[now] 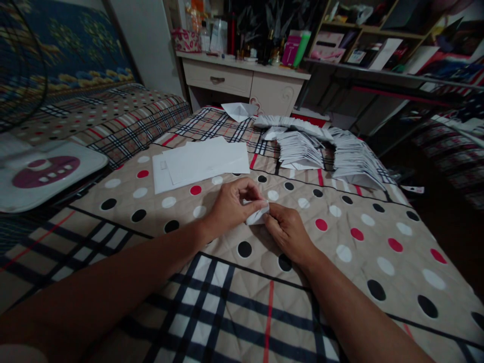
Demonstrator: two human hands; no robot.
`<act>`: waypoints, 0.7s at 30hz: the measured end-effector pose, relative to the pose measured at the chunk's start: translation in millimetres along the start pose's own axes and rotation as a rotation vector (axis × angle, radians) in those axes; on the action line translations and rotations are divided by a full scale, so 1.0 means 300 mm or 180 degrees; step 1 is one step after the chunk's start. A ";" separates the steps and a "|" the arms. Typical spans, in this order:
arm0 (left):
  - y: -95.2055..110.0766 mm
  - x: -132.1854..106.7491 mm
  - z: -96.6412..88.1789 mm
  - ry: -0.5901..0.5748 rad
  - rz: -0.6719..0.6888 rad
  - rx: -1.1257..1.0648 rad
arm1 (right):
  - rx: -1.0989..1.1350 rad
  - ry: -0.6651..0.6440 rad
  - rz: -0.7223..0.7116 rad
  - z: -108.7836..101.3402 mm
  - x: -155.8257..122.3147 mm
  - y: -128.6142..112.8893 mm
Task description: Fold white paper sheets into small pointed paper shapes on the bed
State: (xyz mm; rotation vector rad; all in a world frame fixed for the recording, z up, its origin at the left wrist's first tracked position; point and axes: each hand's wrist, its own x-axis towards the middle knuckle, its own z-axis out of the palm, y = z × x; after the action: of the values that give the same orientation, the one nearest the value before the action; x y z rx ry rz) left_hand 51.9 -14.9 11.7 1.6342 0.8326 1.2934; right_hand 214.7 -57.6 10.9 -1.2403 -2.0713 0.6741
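My left hand (230,204) and my right hand (289,232) meet over the quilted bed cover (378,242), both pinching a small folded piece of white paper (257,217) between their fingertips. The paper is mostly hidden by the fingers. Beyond the hands lies a stack of flat white sheets (200,164). Farther back right, rows of folded white paper pieces (321,151) lie in overlapping piles, and a single folded paper boat shape (239,111) sits at the bed's far edge.
A white fan base with a purple control panel (45,171) rests at the left, its grille above it. A pale dresser (242,83) crowded with bottles stands beyond the bed. Cluttered shelves (397,45) fill the back right. The floor at right is dark.
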 end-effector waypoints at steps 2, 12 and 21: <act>0.001 0.001 -0.002 -0.0095 0.0002 0.0137 | -0.0107 -0.0015 0.0001 0.003 -0.001 0.005; -0.005 0.007 0.009 -0.0261 -0.0331 0.0265 | 0.0645 0.0592 0.0405 -0.002 0.002 -0.013; 0.001 -0.001 -0.003 -0.0571 -0.0763 0.0620 | 0.1179 0.1039 0.0746 0.000 0.005 -0.006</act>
State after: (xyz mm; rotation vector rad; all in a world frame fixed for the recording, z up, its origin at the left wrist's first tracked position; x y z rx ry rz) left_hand 50.9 -15.0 12.0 1.7126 1.0332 0.9088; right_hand 213.2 -56.9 12.6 -1.2851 -1.4725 0.8525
